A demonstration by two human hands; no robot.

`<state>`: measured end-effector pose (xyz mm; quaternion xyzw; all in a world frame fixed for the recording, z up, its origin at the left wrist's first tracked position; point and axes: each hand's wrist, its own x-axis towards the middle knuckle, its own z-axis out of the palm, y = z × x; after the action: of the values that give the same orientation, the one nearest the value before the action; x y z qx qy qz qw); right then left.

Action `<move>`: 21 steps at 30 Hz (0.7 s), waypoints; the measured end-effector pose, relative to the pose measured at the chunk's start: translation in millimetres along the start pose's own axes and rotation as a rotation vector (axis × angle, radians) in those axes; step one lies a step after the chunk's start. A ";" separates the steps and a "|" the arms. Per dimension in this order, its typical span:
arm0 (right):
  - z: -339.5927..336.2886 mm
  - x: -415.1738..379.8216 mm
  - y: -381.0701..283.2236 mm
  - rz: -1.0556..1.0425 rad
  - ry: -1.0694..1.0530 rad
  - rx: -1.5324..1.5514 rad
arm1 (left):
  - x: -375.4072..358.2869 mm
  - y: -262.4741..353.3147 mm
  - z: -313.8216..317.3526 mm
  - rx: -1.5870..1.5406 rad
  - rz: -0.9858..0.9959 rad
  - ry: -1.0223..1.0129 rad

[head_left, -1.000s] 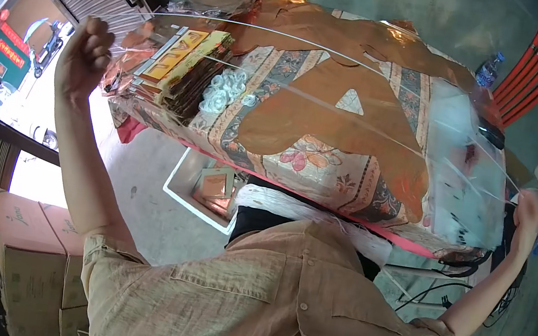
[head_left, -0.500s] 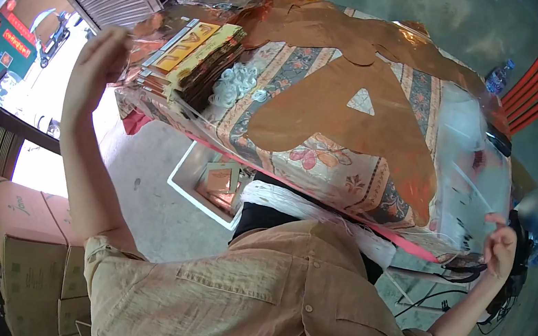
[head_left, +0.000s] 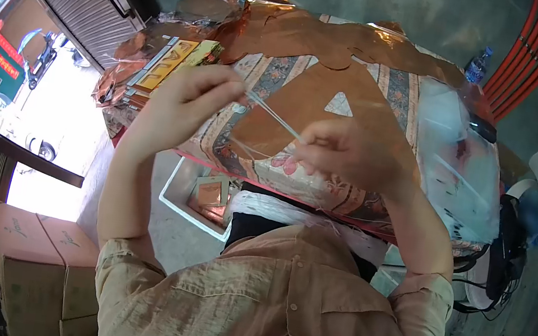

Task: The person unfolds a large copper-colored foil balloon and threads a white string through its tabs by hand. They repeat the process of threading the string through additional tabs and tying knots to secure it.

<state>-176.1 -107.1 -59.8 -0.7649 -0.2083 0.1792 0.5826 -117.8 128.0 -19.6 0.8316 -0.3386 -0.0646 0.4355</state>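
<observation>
In front of my chest, my left hand [head_left: 188, 104] is closed, its fingertips pinching a thin white string [head_left: 275, 115]. The string runs taut down to my right hand [head_left: 347, 155], which is slightly blurred and closed on its other part. Beneath both hands lies a large brown sheet [head_left: 307, 101] with a triangular hole, spread on the flower-patterned tablecloth [head_left: 291, 182]. A hank of white strings [head_left: 297, 212] rests across my lap. Left of the sheet, partly behind my left hand, sit stacked yellow packets [head_left: 177, 60].
Brown and copper-coloured sheets [head_left: 303, 34] line the table's far edge. On the right are a clear plastic bag [head_left: 440, 114] and a water bottle [head_left: 479, 66]. A white foam box [head_left: 170, 202] holding copper-coloured squares is on the floor. Cardboard boxes [head_left: 34, 272] stand lower left.
Both hands have come inward from far left and far right to meet over the near part of the table. The white string now shows between them. The view has shifted slightly.
</observation>
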 end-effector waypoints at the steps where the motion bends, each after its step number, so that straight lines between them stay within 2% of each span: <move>1: -7.0 -5.7 -1.4 0.048 0.061 -0.052 | -2.9 -11.0 -2.5 -0.004 0.007 0.004; 2: -13.7 -8.4 3.0 0.050 0.066 -0.061 | -4.8 -24.1 -3.6 -0.021 -0.033 0.050; 3: -20.3 -10.0 10.0 0.016 0.046 0.067 | -5.7 -36.7 -2.3 -0.038 -0.072 0.094; 4: -25.1 -10.8 11.7 -0.019 0.026 0.192 | -6.7 -48.6 1.9 0.023 -0.006 -0.006; 5: -27.6 -11.5 6.3 -0.022 0.033 0.175 | -6.6 -57.3 11.3 0.020 0.010 0.000; 7: -30.8 -13.6 -8.5 -0.093 0.088 0.280 | -2.8 -62.3 34.8 0.423 0.322 -0.153; 8: -33.5 -13.6 -12.7 -0.094 0.096 0.249 | 1.1 -54.2 43.0 0.418 0.346 -0.133; 10: -38.2 -10.1 -13.3 -0.123 0.126 0.365 | 9.9 -32.6 59.9 -0.014 0.198 0.045; 11: -39.3 -8.1 -13.3 -0.130 0.130 0.333 | 19.8 -33.7 77.1 -0.019 0.226 0.062; 12: -39.2 -5.8 -10.9 -0.140 0.180 0.375 | 33.3 -43.3 100.1 -0.549 0.210 0.033; 14: -43.0 -0.2 1.6 -0.176 0.239 0.416 | 43.1 -31.1 116.2 -1.129 -0.002 -0.116; 15: -43.7 0.2 3.3 -0.186 0.242 0.396 | 41.9 -18.5 117.6 -1.171 -0.197 -0.221; 16: -43.0 -0.1 5.0 -0.184 0.306 0.439 | 42.3 -21.2 129.9 -1.168 -0.179 -0.225; 18: -46.8 -1.8 16.2 -0.216 0.395 0.476 | 42.3 -32.2 154.8 -0.829 -0.061 -0.063; 19: -47.6 -0.9 21.1 -0.212 0.404 0.482 | 42.8 -33.7 158.4 -0.830 -0.067 -0.074; 21: -45.1 1.8 32.2 -0.246 0.611 0.155 | 38.8 -31.3 161.8 -0.328 0.247 0.168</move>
<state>-147.6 -150.5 -79.4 -0.7059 -0.1006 -0.1146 0.6917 -137.5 6.0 -135.4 0.7042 -0.3855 0.0047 0.5962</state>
